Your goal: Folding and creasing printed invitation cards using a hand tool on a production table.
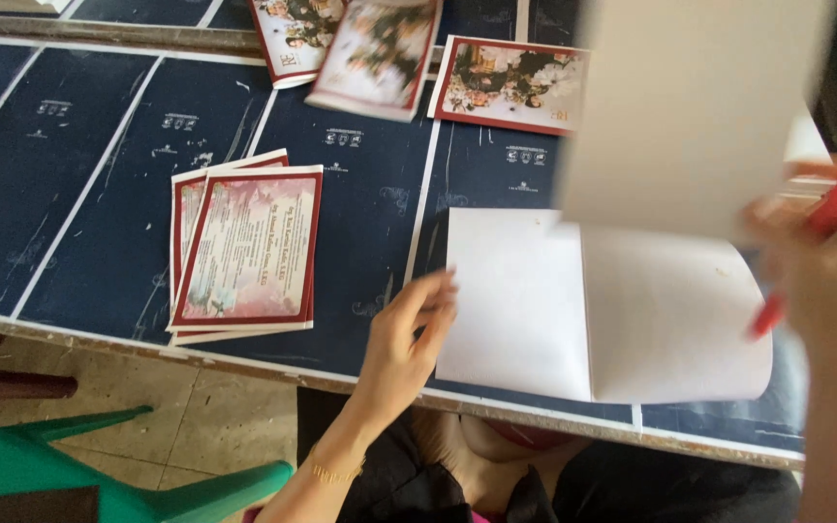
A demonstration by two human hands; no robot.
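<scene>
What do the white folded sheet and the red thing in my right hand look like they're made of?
The white folded sheet looks like matte card or thick paper: it holds a crisp crease and a flap stands stiffly. The red tool in the right hand looks like smooth plastic, though motion blur leaves that uncertain.

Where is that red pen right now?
In the head view, the red pen is at the far right, held in the right hand beside the white folded card.

A blank white folded card (pixel 603 310) lies open and flat at the table's near edge, one white leaf (pixel 680 107) raised.
</scene>
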